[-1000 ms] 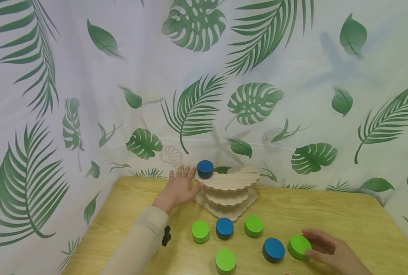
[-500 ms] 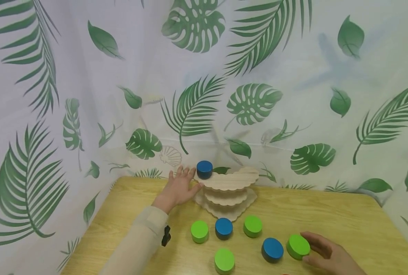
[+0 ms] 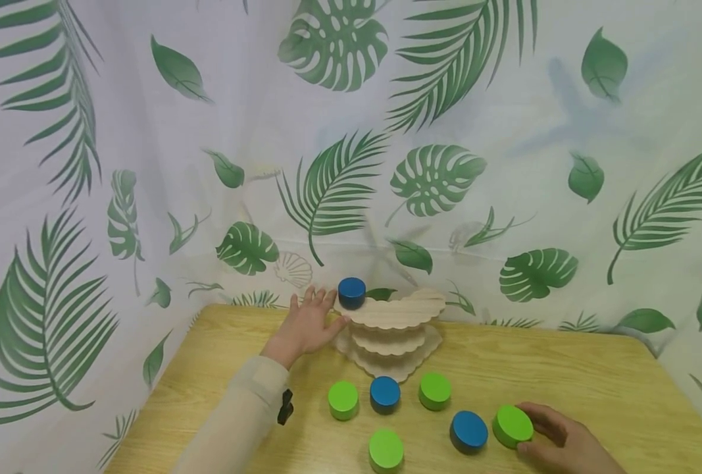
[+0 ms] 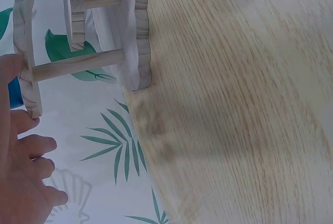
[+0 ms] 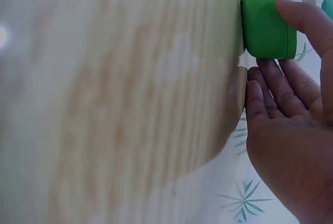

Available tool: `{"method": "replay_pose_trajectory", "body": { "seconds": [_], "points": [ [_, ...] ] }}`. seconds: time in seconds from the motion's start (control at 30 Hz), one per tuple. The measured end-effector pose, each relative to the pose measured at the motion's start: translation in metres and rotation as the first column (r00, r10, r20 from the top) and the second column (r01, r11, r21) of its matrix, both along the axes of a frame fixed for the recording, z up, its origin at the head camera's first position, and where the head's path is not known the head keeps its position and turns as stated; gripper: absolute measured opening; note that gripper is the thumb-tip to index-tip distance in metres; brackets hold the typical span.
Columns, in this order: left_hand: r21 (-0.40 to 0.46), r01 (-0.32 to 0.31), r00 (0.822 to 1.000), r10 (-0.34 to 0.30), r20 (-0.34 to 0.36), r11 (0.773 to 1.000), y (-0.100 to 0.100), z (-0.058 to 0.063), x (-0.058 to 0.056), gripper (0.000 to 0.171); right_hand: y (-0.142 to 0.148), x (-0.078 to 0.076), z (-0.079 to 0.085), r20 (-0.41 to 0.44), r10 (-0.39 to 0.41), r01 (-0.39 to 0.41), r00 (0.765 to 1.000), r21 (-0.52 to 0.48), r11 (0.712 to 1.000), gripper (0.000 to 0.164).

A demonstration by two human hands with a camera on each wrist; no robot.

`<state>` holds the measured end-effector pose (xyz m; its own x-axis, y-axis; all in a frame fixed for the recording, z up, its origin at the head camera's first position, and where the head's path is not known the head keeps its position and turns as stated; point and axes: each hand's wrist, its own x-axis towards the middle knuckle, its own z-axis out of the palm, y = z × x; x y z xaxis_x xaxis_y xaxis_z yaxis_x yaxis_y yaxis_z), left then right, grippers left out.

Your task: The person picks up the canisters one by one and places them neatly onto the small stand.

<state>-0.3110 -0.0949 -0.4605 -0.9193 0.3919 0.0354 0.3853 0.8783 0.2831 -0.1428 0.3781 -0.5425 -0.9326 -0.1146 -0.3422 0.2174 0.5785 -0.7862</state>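
In the head view a tiered wooden stand with scalloped edges stands at the back of the table. One blue disc sits on its top tier at the left end. My left hand reaches to that end; thumb and index finger touch the top tier's edge, the other fingers spread apart. At the front right, my right hand pinches a thick green disc on the table. The right wrist view shows the thumb on one side of this green disc and fingers against the other.
Another blue disc lies just left of the pinched one. A further blue disc and green discs lie before the stand. Patterned cloth hangs behind the wooden table.
My right hand shifts slightly at the green disc. The left hand stays at the stand, and the discs keep their places.
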Motion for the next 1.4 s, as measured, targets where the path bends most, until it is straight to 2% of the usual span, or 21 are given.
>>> {"method": "replay_pose_trajectory", "body": {
  "seconds": [0.3,0.53,0.7,0.97,1.07,1.17,1.4],
  "points": [
    [-0.008,-0.009,1.000,0.009,0.003,1.000,-0.001,-0.004,-0.001,0.080,-0.001,0.000,-0.003,-0.005,-0.017,0.017,1.000,0.020,1.000,0.088],
    [0.000,-0.009,1.000,0.009,0.007,1.000,0.000,-0.001,-0.002,0.080,0.000,0.002,0.003,-0.027,0.029,-0.031,0.999,-0.056,0.998,0.079],
    [0.003,-0.012,1.000,0.012,0.013,1.000,0.000,-0.001,-0.002,0.080,-0.002,0.004,0.004,-0.032,0.023,-0.024,0.999,-0.027,0.999,0.080],
    [-0.001,-0.012,1.000,0.012,0.027,1.000,0.000,-0.003,-0.002,0.080,-0.005,0.006,0.007,-0.056,0.006,-0.001,0.998,0.088,0.996,0.081],
    [0.004,-0.008,1.000,0.008,0.025,1.000,0.001,-0.004,-0.002,0.080,-0.006,0.004,0.010,-0.090,-0.006,0.016,0.996,0.116,0.993,0.081],
    [0.006,-0.007,1.000,0.007,0.022,1.000,0.001,-0.004,-0.002,0.081,-0.008,0.001,0.013,-0.152,-0.015,0.030,0.988,0.100,0.995,0.075],
    [-0.001,-0.012,1.000,0.012,0.012,1.000,0.000,-0.006,-0.004,0.081,-0.022,-0.016,0.030,-0.333,0.000,0.013,0.943,0.036,0.999,0.062]
  ]
}}
